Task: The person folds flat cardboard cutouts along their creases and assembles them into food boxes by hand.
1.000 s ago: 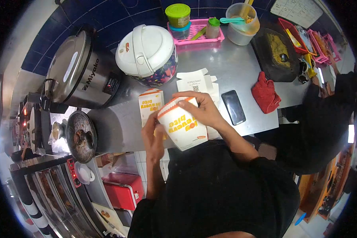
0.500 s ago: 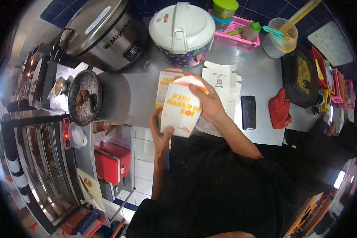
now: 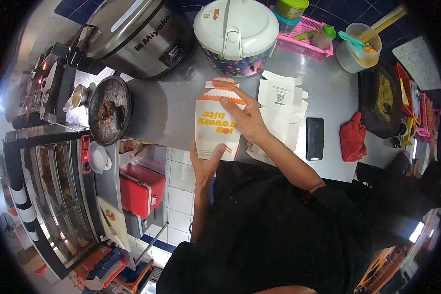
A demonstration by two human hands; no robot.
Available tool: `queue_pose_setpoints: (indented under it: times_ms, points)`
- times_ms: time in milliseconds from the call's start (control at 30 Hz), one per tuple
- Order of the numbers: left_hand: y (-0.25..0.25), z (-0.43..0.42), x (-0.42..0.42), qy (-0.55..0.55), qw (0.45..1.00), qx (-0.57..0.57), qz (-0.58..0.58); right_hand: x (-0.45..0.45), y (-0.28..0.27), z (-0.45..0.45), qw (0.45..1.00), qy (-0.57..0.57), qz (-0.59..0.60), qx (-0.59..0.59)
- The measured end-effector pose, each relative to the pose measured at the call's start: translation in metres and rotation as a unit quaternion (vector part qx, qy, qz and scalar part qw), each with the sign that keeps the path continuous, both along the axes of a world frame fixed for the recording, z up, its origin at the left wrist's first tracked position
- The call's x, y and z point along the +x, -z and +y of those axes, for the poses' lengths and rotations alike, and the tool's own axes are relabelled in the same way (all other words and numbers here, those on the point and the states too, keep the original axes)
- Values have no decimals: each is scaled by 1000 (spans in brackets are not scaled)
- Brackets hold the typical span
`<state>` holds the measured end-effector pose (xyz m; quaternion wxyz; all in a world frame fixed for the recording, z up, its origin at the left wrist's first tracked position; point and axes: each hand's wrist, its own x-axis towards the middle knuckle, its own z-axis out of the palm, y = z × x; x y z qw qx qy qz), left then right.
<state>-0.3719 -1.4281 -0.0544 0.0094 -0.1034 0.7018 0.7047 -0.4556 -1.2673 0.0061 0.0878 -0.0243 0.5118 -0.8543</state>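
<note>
A white carton (image 3: 211,128) with an orange zigzag band and yellow lettering is held between both hands over the steel table's front edge. My left hand (image 3: 208,160) grips its lower end, the thumb on the face and the fingers hidden behind. At the upper right side my right hand (image 3: 246,116) holds it, with the thumb and a finger on the orange band. Part of another printed carton (image 3: 224,80) shows just beyond the held one. Flat, unfolded white cardboard (image 3: 278,110) with a printed code lies to the right of my right hand.
A phone (image 3: 314,138) and a red cloth (image 3: 352,137) lie on the right of the steel table (image 3: 154,113). Behind stand a white-lidded rice cooker (image 3: 236,29), a large steel cooker (image 3: 147,39) and a pink basket (image 3: 304,40). A stone mortar (image 3: 109,110) is at left.
The view has shifted left and down. The carton has turned from tilted to nearly straight, its printed face now squarer to the camera; both hands still hold it.
</note>
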Motion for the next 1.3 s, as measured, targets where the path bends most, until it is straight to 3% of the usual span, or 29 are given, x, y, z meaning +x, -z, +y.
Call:
queue_pose_setpoints:
  times_ms: [33, 133, 167, 233, 367, 433, 533, 667, 767, 867, 967, 1067, 1167, 1267, 1300]
  points:
    - [-7, 4, -2, -13, 999, 28, -18, -1, -1, -1, 1000, -4, -5, 2]
    - [-10, -7, -8, -13, 994, -56, -98, -2, 8, -9, 988, 19, 125, 87]
    - [-14, -12, -12, 6, 982, -141, -127, -3, 7, -9, 983, 27, 148, 101]
    - [-29, -23, -25, 42, 932, -310, -181, -10, 14, -9, 979, 38, 131, 155]
    - [-3, -37, -59, 121, 830, -489, -239, -51, 73, -2, 954, 78, 155, 246]
    - [10, -34, -76, 132, 813, -506, -257, -67, 103, 2, 918, 140, 204, 309]
    - [34, -29, -90, 132, 801, -521, -263, -70, 124, 14, 859, 156, 157, 462]
    - [20, -7, -103, 141, 803, -489, -310, -84, 163, 17, 839, 186, 151, 488]
    - [53, -10, -106, 111, 744, -632, -188, -90, 173, 19, 824, 183, 142, 516]
    - [59, -2, -109, 90, 750, -644, -119, -87, 162, 18, 791, 164, 118, 577]
    - [74, 0, -111, 52, 809, -576, -105, -87, 167, 10, 739, 174, 140, 636]
    - [77, 3, -110, 36, 827, -561, 30, -82, 177, 2, 705, 192, 132, 670]
    - [75, 10, -106, 178, 773, -584, 171, -79, 188, -7, 686, 203, 127, 687]
    - [65, 27, -100, 279, 722, -607, 180, -77, 208, -8, 666, 199, 182, 696]
    - [63, 29, -101, 284, 732, -602, 148, -79, 208, -1, 659, 193, 202, 698]
